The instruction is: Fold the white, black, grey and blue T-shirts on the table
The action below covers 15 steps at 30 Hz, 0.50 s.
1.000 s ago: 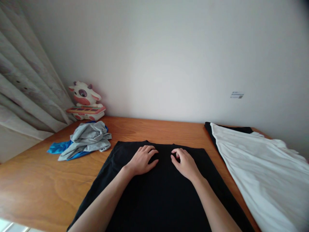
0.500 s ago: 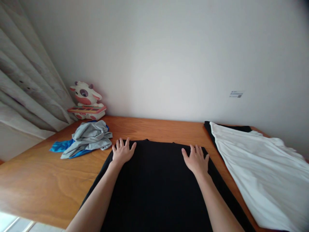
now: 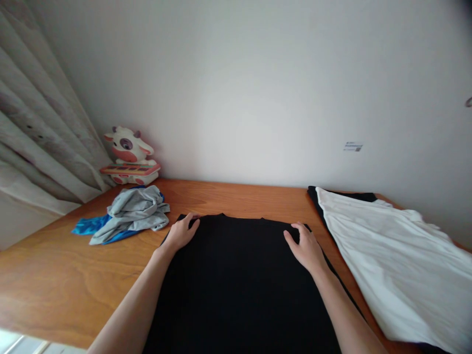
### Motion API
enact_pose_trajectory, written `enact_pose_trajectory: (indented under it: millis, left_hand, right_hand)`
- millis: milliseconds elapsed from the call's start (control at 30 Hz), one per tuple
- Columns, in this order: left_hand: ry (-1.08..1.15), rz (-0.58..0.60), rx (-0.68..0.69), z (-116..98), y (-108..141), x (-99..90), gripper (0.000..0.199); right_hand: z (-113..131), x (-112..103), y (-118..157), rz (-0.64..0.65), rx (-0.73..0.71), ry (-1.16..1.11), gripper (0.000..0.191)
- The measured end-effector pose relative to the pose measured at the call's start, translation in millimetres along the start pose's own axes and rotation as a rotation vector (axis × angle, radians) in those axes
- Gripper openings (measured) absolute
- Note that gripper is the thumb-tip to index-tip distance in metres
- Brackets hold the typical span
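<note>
A black garment lies spread out on the wooden table, its far edge running between my two hands. At its far left corner rests my left hand, thumb apart from the other fingers, which bend over the edge. My right hand touches the far right corner in much the same way, its thumb spread to the left. Neither hand is closed round the cloth. The sides of the garment are partly hidden beneath my forearms.
Left on the table is a crumpled grey and blue cloth, with a cow-shaped toy keyboard behind it. White clothing lies over black fabric on the right. A curtain hangs at the left.
Both hands have shifted slightly outward to the garment's far corners. Their fingers, flat and spread before, now bend at the edge. The view has moved a little.
</note>
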<state>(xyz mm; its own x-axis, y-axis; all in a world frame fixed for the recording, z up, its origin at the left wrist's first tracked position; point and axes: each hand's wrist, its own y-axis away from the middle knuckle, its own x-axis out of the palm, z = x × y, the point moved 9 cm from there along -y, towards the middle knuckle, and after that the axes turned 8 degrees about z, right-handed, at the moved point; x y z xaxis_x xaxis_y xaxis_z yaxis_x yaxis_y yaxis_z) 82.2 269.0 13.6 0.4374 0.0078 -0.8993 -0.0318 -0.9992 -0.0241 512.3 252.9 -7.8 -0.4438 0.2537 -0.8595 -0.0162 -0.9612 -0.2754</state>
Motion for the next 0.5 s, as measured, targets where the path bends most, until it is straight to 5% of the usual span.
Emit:
enact_pose_trajectory:
  millis: [233, 367, 500]
  left_hand:
    - [-0.156, -0.020, 0.103, -24.7, 2.5, -2.1, 0.040]
    - [-0.370, -0.136, -0.040, -42.8, 16.9, -25.1, 0.033]
    - [-0.449, 0.027, -0.209, -49.9, 33.5, -18.9, 0.037]
  right_hand:
    - [25.8, -19.0, 4.3, -0.109, -0.193, 0.033, 0.025]
    - [27.1, -20.3, 7.1, -0.036, -0.162, 0.067, 0.029]
    - [22.3, -7.0, 11.4, 0.086, -0.063, 0.154, 0.044]
